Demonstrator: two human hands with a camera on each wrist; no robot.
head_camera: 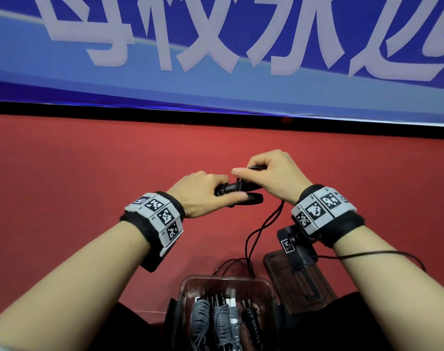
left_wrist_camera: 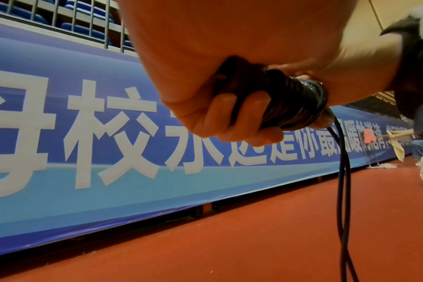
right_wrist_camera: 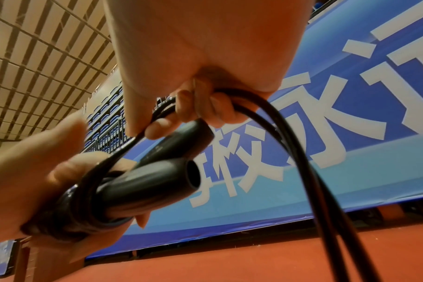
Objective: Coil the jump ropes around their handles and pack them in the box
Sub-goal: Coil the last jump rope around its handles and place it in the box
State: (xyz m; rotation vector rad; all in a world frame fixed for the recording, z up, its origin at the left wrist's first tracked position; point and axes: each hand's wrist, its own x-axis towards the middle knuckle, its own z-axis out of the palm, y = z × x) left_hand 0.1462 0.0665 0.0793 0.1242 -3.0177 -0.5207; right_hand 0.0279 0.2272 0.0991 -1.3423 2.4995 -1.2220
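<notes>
Several coiled ropes boxed; left hand grips black handles, right hand pinches rope, mostly unwound.

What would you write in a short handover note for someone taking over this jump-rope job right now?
Left hand: grips the two black handles side by side, with a few turns of black rope already wound round them.
Right hand: pinches the loose rope just above the handles, mid-wrap.
The slack trails down to the red floor in front of the clear box.
Done: several coiled ropes, grey and black, already lie in the box.
Left: wind the remaining slack, secure the end, then lay this bundle in the box.
</notes>
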